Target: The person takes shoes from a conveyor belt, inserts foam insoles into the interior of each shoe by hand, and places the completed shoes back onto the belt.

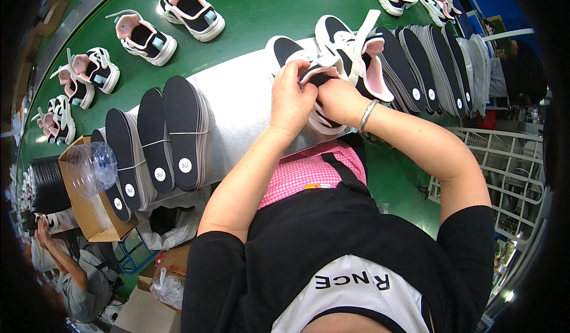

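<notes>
A person in a black shirt [356,232] has both hands on a shoe [284,49]. The shoe is black, white and pink, and it is on the silver counter [228,89], right in front of the person's tummy. Its toe points away from the person.

The left hand [289,98] has its grip closed, with thumb and fingers bent in on the edge of the shoe's opening. The right hand [341,101] is at the opening too, but its fingertips are hidden, so I can't tell how tight its grip is. A shiny bracelet [368,116] is on the right wrist.

Just to the right sits another shoe [337,33] with the same colors and a long white strap. Next to it are stacks of black insoles [436,51], with round white stickers on them. More insole stacks [185,119] lie on the left, and some have thin bands around them. Beside those are a clear plastic jar [92,167] and an open cardboard box [98,217]. More shoes [145,39] stand on the long green counter [255,12] behind.
</notes>
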{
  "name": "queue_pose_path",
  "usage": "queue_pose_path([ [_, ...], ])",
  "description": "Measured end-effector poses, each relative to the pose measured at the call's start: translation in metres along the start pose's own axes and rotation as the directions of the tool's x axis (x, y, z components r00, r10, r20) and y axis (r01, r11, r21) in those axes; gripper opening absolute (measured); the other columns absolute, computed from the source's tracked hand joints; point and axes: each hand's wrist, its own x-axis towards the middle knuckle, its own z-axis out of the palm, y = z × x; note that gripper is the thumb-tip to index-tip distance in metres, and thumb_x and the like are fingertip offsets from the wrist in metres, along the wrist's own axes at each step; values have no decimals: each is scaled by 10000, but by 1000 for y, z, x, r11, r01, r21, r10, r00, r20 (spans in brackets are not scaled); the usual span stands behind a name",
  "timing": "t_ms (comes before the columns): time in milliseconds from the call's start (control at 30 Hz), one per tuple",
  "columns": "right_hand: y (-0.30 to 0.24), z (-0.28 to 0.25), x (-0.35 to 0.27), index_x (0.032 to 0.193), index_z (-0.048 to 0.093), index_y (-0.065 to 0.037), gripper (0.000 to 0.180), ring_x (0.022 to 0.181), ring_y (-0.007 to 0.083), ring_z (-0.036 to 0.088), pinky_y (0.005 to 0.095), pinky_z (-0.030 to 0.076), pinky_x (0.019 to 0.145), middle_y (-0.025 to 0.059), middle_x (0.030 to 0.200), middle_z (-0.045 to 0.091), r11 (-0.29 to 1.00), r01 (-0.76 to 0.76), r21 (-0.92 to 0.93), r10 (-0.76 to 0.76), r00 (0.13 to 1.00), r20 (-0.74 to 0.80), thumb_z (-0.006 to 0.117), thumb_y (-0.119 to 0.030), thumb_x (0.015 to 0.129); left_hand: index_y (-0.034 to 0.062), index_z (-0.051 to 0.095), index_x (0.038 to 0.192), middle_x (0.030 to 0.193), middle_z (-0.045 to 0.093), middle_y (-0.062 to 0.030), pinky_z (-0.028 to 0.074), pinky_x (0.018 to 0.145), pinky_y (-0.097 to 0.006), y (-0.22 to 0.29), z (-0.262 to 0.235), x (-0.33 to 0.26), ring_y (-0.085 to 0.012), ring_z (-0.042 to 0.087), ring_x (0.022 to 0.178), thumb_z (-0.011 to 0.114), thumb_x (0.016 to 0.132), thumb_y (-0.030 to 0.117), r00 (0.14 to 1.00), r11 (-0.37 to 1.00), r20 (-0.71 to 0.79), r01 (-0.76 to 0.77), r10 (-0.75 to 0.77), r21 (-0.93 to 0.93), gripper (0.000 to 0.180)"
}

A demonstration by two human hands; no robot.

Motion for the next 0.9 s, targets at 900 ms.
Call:
queue_pose_path([
  [900,6,-23,-30,892,544,-22,238,739,303,595,426,348,769,127,724,611,997,-22,-77,53,907,418,505,-184,722,-5,531,940,900,544,-179,421,771,-379,-4,15,3,-330,521,858,509,654,-4,999,997,-31,-33,35,75,287],
])
